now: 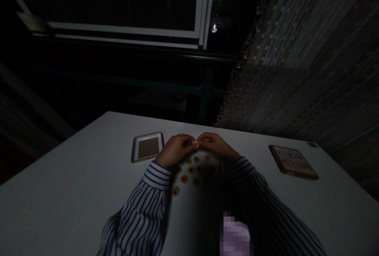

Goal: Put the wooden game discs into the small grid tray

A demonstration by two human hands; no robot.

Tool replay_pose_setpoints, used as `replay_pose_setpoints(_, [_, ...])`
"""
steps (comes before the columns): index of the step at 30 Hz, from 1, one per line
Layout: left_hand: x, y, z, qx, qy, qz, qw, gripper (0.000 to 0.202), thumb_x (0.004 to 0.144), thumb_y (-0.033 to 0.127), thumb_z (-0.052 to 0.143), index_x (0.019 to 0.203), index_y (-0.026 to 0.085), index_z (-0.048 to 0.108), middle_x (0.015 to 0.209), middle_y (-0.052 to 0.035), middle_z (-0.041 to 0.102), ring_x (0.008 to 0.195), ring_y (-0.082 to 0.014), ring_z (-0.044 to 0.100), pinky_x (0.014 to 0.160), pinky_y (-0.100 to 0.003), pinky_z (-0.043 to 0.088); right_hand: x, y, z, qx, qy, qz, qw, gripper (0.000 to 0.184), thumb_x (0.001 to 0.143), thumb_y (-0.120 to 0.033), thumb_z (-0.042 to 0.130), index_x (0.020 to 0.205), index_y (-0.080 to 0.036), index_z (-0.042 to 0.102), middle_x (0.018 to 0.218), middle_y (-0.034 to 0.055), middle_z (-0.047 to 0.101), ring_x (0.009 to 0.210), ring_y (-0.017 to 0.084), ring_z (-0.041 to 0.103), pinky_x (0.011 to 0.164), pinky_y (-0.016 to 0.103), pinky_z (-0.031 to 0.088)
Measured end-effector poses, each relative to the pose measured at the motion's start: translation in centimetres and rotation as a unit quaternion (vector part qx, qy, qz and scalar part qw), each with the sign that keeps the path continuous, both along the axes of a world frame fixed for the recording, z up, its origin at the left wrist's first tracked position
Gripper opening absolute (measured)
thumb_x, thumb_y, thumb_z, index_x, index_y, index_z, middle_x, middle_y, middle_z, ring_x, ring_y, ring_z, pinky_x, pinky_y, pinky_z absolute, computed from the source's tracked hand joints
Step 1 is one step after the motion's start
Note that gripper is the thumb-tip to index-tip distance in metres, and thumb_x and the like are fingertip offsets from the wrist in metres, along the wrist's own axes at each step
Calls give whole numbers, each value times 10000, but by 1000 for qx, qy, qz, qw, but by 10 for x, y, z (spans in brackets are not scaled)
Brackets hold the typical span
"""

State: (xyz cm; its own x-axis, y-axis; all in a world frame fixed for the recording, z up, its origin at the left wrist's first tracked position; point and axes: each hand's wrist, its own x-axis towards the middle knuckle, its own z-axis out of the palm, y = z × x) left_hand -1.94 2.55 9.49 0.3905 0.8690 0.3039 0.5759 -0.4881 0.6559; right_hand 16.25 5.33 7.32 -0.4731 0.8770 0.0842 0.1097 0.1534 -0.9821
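Observation:
My left hand (175,147) and my right hand (217,144) meet over the white table (89,177), the fingertips of both pinching one small round xiangqi piece (195,144) with a red character. Below them lie several more round wooden pieces, loosely scattered: one with a dark character (175,191) is nearest to me, and a red-marked piece (184,179) lies just beyond it. Another red-marked piece (207,157) rests under my right hand. Some pieces sit in the shadow of my right arm and are hard to make out.
Left of my left hand stands an open shallow box half (147,146) with a brown inside. A flat box lid (294,162) with printed writing lies at the right, and a small dark card (312,144) near the far right edge. A bead curtain (284,62) hangs behind the table.

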Motion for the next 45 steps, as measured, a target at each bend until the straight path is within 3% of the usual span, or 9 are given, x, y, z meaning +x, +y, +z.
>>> replay_pose_setpoints(9, [-2,-2,2,2,-27,6,1000,289,753,428,500,805,173,626,770,-24,631,700,-138,554,630,-233,406,0,-3,7,13,-9,-11,1000,242,700,-364,592,786,-139,614,649,1,613,643,114,569,654,254,436])
replay_pose_setpoints(18, [-7,-4,7,25,-5,-13,1000,246,777,388,477,827,192,617,823,-29,636,779,-154,564,698,-237,420,6,-11,28,58,-32,-20,998,247,721,-339,575,840,-132,638,811,46,647,769,137,578,731,273,435])
replay_pose_setpoints(25, [-4,-10,12,20,10,1,1000,245,769,393,473,838,191,593,774,-20,621,712,-147,556,644,-243,426,30,-27,47,101,-87,-37,990,236,740,-343,556,845,-149,637,845,45,657,793,141,581,756,285,439])
replay_pose_setpoints(34, [3,-16,20,30,24,-4,999,241,787,392,442,851,192,560,774,-13,617,645,-127,553,574,-227,416,66,-60,52,120,-116,-84,982,230,749,-331,545,852,-143,631,876,57,655,842,158,587,792,311,437])
replay_pose_setpoints(41, [20,-30,28,38,17,-33,999,276,798,413,420,836,190,578,787,-23,634,721,-139,575,624,-230,430,94,-83,57,158,-144,-113,970,251,767,-343,519,876,-148,634,883,62,653,843,165,582,781,318,440])
replay_pose_setpoints(45, [33,-42,24,37,24,-35,998,294,811,418,405,872,201,594,798,-19,647,712,-135,578,642,-229,427,102,-93,52,169,-154,-131,965,245,774,-337,509,878,-155,636,886,58,653,844,164,580,777,310,438])
